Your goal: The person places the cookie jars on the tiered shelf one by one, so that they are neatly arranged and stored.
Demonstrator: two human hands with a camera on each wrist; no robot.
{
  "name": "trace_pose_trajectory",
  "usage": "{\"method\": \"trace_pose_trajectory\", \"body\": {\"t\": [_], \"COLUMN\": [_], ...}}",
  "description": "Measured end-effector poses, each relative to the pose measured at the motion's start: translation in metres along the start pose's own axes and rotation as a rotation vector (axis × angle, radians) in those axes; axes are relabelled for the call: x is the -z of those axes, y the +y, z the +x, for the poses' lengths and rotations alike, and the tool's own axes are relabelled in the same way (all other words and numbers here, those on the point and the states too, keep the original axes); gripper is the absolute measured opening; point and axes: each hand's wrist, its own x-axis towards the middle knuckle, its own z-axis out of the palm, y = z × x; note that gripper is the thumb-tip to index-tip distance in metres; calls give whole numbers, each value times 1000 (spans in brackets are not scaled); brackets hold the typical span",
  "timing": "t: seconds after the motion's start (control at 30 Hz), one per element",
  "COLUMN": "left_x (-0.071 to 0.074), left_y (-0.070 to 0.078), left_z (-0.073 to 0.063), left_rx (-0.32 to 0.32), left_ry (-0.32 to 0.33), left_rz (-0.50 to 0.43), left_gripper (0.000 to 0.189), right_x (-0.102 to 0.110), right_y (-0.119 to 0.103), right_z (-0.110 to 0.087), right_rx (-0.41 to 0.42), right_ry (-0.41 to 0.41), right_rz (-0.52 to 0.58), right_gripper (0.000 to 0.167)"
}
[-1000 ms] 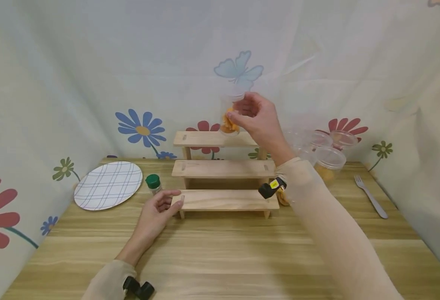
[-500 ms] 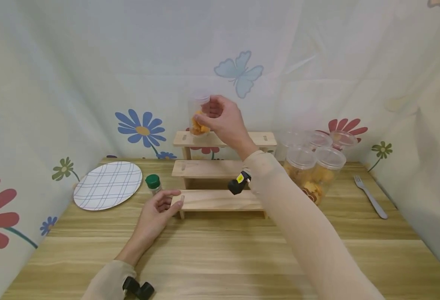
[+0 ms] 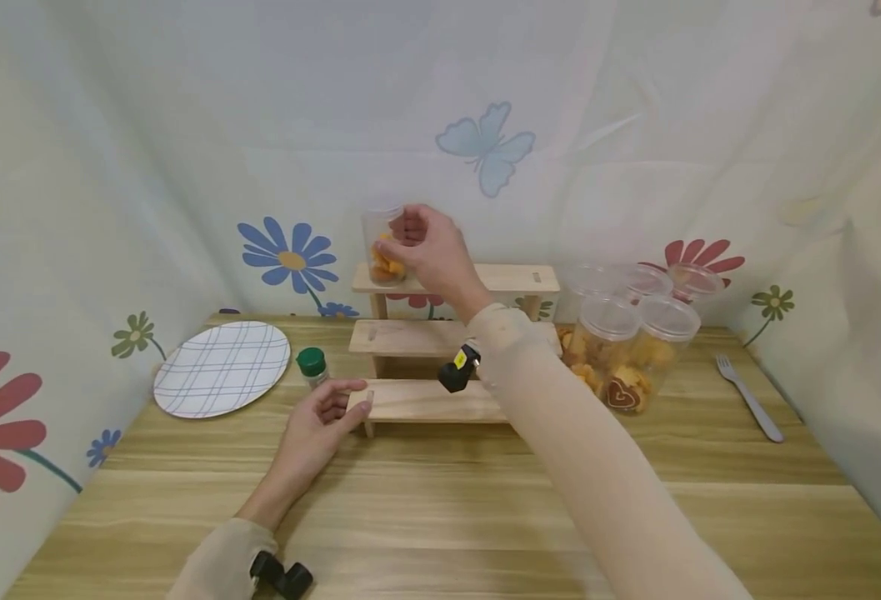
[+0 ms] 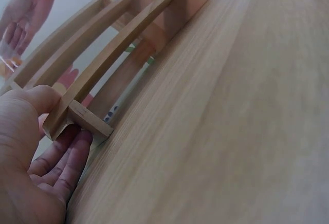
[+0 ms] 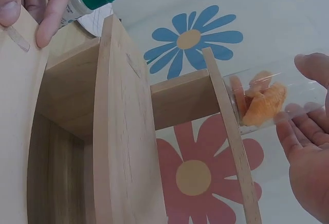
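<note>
A three-tier wooden shelf stands on the table. My left hand grips the left end of its lowest tier, thumb on top and fingers below in the left wrist view. My right hand holds a clear jar upright between thumb and fingers, at the left end of the top tier. Orange snack pieces lie in the bottom of the jar. In the right wrist view the base of the jar is right at the top board.
Several clear lidded jars with snacks and cookies stand right of the shelf. A grey fork lies further right. On the left are a checked plate and a green-capped shaker. A floral curtain hangs behind.
My right hand has carried the jar left along the top tier and lowered it at the left end. The left hand keeps its grip on the shelf. The view has shifted slightly.
</note>
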Motion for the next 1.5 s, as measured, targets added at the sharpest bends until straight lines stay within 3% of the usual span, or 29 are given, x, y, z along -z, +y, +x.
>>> {"method": "trace_pose_trajectory", "body": {"t": [0.17, 0.43, 0.57, 0.77, 1.13, 1.37, 1.5], "left_x": [0, 0, 0, 0, 4, 4, 4], "left_y": [-1, 0, 0, 0, -3, -3, -3], "left_z": [0, 1, 1, 1, 1, 2, 2], "left_rx": [3, -7, -12, -3, -2, -11, -6], "left_ry": [7, -2, -4, -7, -12, -16, -14], "left_rz": [5, -4, -4, -15, -12, -15, -15], "left_gripper": [36, 36, 35, 36, 37, 37, 37], "right_x": [-1, 6, 16, 34, 72, 105, 128], "right_y": [0, 1, 1, -5, -9, -6, -5], "right_z": [-2, -15, -26, -47, -87, -119, -134], "right_rx": [-8, -18, 26, 121, 291, 336, 344], "right_ry": [-6, 0, 26, 61, 169, 241, 304], "right_rz": [-5, 0, 44, 70, 25, 8, 79], "right_gripper": [50, 76, 79, 76, 70, 70, 70]}}
